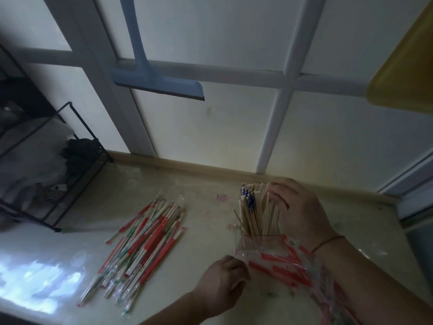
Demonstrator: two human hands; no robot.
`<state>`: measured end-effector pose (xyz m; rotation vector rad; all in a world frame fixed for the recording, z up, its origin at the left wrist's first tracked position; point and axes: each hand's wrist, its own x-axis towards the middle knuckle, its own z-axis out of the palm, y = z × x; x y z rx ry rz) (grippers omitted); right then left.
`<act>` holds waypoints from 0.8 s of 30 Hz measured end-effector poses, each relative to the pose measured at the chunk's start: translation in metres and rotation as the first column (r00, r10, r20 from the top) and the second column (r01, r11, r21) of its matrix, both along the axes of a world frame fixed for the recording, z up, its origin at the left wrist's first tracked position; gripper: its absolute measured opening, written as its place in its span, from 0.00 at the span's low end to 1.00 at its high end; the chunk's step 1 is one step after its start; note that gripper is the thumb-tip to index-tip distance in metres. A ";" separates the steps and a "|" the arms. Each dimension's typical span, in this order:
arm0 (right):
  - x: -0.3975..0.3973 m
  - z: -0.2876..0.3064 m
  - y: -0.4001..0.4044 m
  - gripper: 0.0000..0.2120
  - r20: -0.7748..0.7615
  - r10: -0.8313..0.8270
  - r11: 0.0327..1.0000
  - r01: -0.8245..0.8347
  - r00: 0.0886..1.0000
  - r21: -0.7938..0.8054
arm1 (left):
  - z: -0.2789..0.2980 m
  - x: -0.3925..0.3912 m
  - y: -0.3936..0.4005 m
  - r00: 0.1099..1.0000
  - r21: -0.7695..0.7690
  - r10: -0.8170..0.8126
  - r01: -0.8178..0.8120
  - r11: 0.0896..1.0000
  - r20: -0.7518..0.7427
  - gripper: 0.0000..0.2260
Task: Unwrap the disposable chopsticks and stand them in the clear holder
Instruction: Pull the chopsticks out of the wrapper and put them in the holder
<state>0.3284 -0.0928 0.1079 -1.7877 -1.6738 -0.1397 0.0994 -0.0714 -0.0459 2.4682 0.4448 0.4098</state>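
A clear holder (255, 240) stands on the counter, packed with several bare wooden chopsticks (250, 214), some with blue-patterned tops. My right hand (302, 214) reaches over it from the right, its fingers curled round the upper ends of a few chopsticks on the holder's right side. A pile of wrapped chopsticks (145, 242) in red, green and clear sleeves lies to the left. Empty wrappers (281, 268) lie heaped in front of the holder and under my right forearm. My left hand (222, 282) sits low at the heap's left edge, fingers curled on the end of a clear wrapper.
A black wire rack (77, 160) with dark and white items stands at the counter's left end. A blue squeegee (159, 83) hangs on the white-framed panel wall behind. A yellow tray (403, 66) juts in at the upper right. The counter's raised lip (187, 165) runs along the wall.
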 end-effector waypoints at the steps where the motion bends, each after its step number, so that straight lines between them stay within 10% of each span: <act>1: 0.001 0.002 0.001 0.09 0.014 -0.004 1.000 0.003 1.000 0.016 | -0.002 -0.011 0.006 0.997 0.022 0.074 -0.074 0.997 0.016 0.06; 8: -0.007 0.013 -0.008 0.09 0.003 -0.046 0.967 0.044 0.999 0.252 | 0.003 -0.103 0.067 0.643 0.371 0.727 -0.632 0.681 -0.240 0.11; 17: -0.056 0.001 -0.017 0.07 -0.040 0.094 0.947 -0.077 0.995 0.310 | 0.014 -0.116 0.078 0.560 0.425 0.722 -0.583 0.692 -0.406 0.14; 20: -0.081 -0.003 -0.027 0.07 -0.098 0.158 0.944 -0.121 0.983 0.306 | 0.035 -0.107 0.079 0.570 0.160 0.758 -0.755 0.635 -0.317 0.05; 24: -0.129 -0.027 -0.044 0.12 -0.338 0.108 0.994 -0.105 0.935 0.027 | 0.096 -0.077 0.072 0.537 -0.696 0.811 -0.675 0.247 -0.233 0.07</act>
